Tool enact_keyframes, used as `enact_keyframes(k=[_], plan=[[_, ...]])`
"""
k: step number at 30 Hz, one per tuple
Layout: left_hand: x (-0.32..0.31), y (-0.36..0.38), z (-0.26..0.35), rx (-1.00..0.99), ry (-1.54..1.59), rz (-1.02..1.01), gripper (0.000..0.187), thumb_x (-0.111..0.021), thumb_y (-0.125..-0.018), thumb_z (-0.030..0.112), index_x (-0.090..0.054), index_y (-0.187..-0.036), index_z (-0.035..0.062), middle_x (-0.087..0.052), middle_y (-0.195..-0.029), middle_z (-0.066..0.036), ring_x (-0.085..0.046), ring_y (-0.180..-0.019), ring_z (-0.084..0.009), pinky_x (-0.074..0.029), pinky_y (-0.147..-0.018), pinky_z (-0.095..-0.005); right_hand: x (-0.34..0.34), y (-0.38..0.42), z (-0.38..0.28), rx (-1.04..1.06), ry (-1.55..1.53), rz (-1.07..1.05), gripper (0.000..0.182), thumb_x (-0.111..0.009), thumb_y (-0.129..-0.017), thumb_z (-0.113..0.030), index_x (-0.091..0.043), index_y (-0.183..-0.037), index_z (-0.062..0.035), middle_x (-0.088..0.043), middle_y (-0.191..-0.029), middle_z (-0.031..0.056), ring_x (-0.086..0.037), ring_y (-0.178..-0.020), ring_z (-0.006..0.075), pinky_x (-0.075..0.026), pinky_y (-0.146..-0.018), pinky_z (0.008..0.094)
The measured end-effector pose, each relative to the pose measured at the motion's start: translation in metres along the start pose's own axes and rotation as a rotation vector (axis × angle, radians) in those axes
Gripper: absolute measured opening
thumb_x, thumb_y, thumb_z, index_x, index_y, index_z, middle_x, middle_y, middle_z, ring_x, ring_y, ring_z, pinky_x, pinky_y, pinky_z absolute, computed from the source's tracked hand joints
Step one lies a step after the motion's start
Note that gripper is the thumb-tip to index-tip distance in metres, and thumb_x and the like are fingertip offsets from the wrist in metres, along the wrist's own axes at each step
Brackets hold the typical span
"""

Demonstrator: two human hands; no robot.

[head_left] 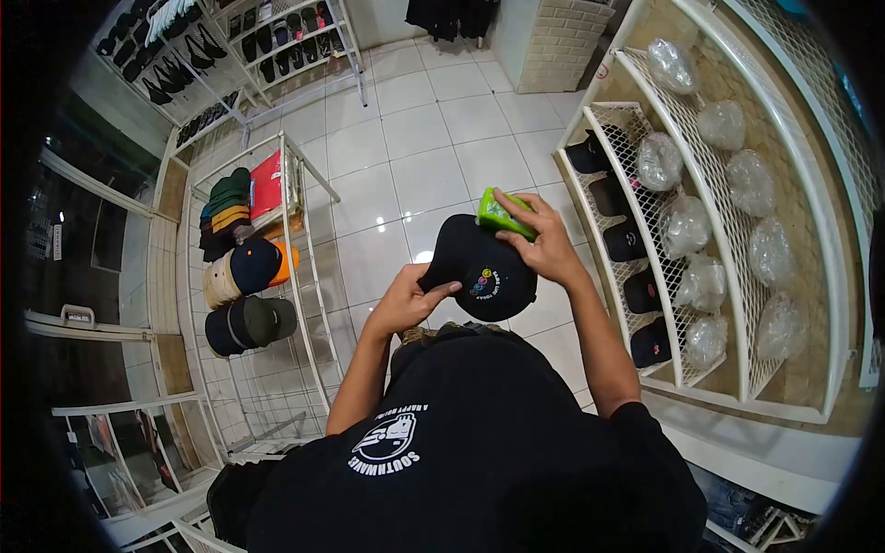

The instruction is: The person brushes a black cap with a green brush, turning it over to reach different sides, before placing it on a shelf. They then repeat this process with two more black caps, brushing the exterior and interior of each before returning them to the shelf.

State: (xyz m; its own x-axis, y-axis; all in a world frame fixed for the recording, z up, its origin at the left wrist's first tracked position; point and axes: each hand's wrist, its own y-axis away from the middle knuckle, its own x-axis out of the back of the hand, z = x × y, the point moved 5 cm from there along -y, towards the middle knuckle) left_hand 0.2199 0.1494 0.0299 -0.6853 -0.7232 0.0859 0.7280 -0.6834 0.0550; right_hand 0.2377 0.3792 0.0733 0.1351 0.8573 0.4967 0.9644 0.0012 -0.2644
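My left hand is closed on the edge of a black baseball cap, with the thumb lying on top. Small colourful round prints and white lettering mark the cap's front. At the cap's far right side, my right hand grips a bright green block-like tool against the fabric. Its underside is hidden, so I cannot make out its exact kind. The cap is held up in front of my black T-shirt, above the tiled floor.
A white rack on the left bears stacked caps and a red package. On the right, a white mesh shelf holds black caps and plastic-wrapped bundles. Sandals hang at the back, above white floor tiles.
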Motion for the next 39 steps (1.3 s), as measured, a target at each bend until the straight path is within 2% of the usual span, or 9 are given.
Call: enact_keyframes(k=[3,8,12,16,21,26,30,35,39], plan=[[-0.003,-0.003,0.004,-0.051,0.108,0.056,0.017,-0.072,-0.095,0.008,-0.071,-0.105,-0.0061,-0.074,-0.094,-0.005,-0.066,-0.087,-0.01,-0.054,-0.079,-0.0285,-0.015,0.011,-0.043,0.27,0.173,-0.113,0.066,-0.082,-0.076,-0.009,-0.064,-0.14,-0.0185,-0.062,-0.128,0.0142,-0.057,-0.12,0.0326,-0.043,-0.105,0.0419],[-0.002,-0.003,-0.004,-0.075,0.054,0.056,0.019,-0.073,-0.095,0.008,-0.07,-0.107,-0.0058,-0.073,-0.095,-0.003,-0.065,-0.088,-0.0095,-0.053,-0.081,-0.0272,-0.002,-0.01,-0.002,0.094,0.165,0.104,0.06,-0.077,-0.082,-0.016,-0.063,-0.14,-0.0221,-0.065,-0.121,0.0163,-0.062,-0.109,0.0351,-0.046,-0.096,0.0464],[-0.004,-0.002,-0.009,0.014,-0.017,0.117,0.018,-0.072,-0.095,0.007,-0.07,-0.107,-0.0054,-0.072,-0.093,-0.002,-0.063,-0.085,-0.0086,-0.052,-0.077,-0.0269,-0.037,0.014,-0.061,0.345,0.109,-0.081,0.06,-0.079,-0.08,-0.019,-0.065,-0.138,-0.0223,-0.065,-0.123,0.0132,-0.062,-0.107,0.0303,-0.04,-0.098,0.0417],[-0.002,-0.006,-0.008,-0.085,-0.031,0.121,0.016,-0.07,-0.097,0.008,-0.071,-0.107,-0.0042,-0.071,-0.09,-0.002,-0.062,-0.083,-0.0084,-0.051,-0.075,-0.0263,-0.016,-0.012,-0.018,0.147,0.273,0.15,0.064,-0.077,-0.083,-0.023,-0.059,-0.145,-0.0228,-0.064,-0.124,0.0129,-0.061,-0.11,0.0328,-0.039,-0.095,0.0466],[-0.005,-0.006,-0.004,-0.077,0.027,0.146,0.016,-0.07,-0.096,0.007,-0.071,-0.106,-0.0051,-0.073,-0.091,-0.003,-0.063,-0.083,-0.008,-0.052,-0.075,-0.0263,-0.039,0.012,-0.059,0.44,0.224,0.011,0.063,-0.078,-0.083,-0.019,-0.06,-0.144,-0.0198,-0.064,-0.118,0.0129,-0.061,-0.109,0.0314,-0.041,-0.096,0.042],[-0.006,-0.007,-0.007,-0.051,0.1,0.089,0.017,-0.07,-0.096,0.006,-0.07,-0.108,-0.0053,-0.073,-0.095,-0.004,-0.065,-0.084,-0.0093,-0.053,-0.076,-0.0267,-0.011,-0.018,-0.008,0.122,0.371,0.184,0.063,-0.076,-0.085,-0.022,-0.058,-0.146,-0.0201,-0.064,-0.118,0.0136,-0.06,-0.108,0.0329,-0.04,-0.094,0.0441],[-0.008,-0.01,-0.008,-0.081,-0.001,0.142,0.016,-0.07,-0.097,0.006,-0.07,-0.107,-0.0055,-0.073,-0.094,-0.004,-0.065,-0.083,-0.0088,-0.053,-0.075,-0.0262,-0.034,0.007,-0.051,0.308,0.184,0.004,0.063,-0.078,-0.084,-0.026,-0.06,-0.144,-0.0177,-0.065,-0.118,0.0143,-0.061,-0.108,0.0318,-0.043,-0.091,0.0426],[-0.004,-0.01,-0.01,-0.022,0.034,0.161,0.016,-0.069,-0.097,0.006,-0.07,-0.109,-0.0047,-0.073,-0.096,-0.003,-0.065,-0.087,-0.0089,-0.053,-0.078,-0.0262,-0.014,-0.011,0.007,0.059,0.438,0.219,0.062,-0.074,-0.087,-0.031,-0.057,-0.146,-0.0229,-0.063,-0.114,0.0141,-0.06,-0.102,0.0336,-0.042,-0.087,0.0458],[-0.002,-0.014,-0.012,-0.061,0.03,0.244,0.014,-0.069,-0.097,0.006,-0.071,-0.106,-0.0046,-0.074,-0.094,-0.003,-0.064,-0.087,-0.0087,-0.052,-0.08,-0.0261,-0.03,0.01,-0.028,0.232,0.258,0.087,0.064,-0.077,-0.085,-0.029,-0.058,-0.146,-0.023,-0.062,-0.114,0.0161,-0.06,-0.102,0.035,-0.045,-0.086,0.0457]])
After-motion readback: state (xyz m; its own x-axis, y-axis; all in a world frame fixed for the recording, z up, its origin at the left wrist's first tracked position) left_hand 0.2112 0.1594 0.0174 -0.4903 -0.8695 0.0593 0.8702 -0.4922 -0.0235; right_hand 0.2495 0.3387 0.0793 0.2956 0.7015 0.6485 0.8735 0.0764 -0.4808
